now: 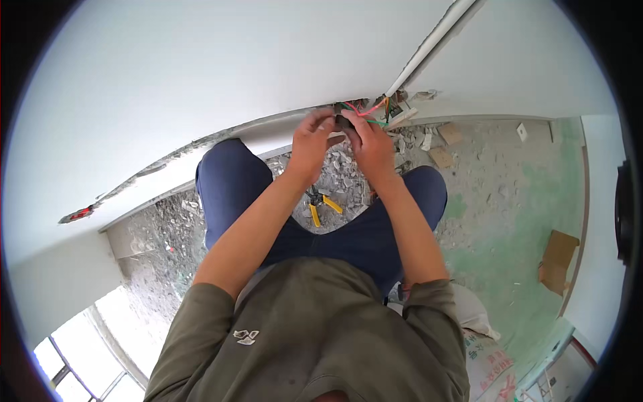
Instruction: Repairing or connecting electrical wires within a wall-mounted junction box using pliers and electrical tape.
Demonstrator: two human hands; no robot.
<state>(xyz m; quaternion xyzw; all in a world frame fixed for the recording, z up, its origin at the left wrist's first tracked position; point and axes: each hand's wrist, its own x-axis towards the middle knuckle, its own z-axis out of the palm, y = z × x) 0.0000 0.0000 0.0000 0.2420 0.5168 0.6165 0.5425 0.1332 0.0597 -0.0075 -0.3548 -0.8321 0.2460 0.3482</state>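
Note:
Both my hands are raised to the foot of the white wall, at a rough groove cut along it. My left hand (311, 146) is closed, its fingers bent towards a small dark piece (343, 123). From the other side my right hand (372, 146) closes on the same piece, whose kind I cannot make out. Red wires (362, 109) and a green wire run beside the right fingertips. More wires (387, 107) come out of the wall just right of it. Below, between my knees, yellow-handled pliers (326, 204) lie on the rubble, their jaws partly hidden in shadow.
Broken plaster and rubble (338, 171) cover the floor along the wall. A vertical channel (432, 47) climbs the wall above the wires. Cardboard pieces (451, 132) lie to the right, a torn carton (559, 261) farther off. Behind me on the right are printed sacks (483, 362).

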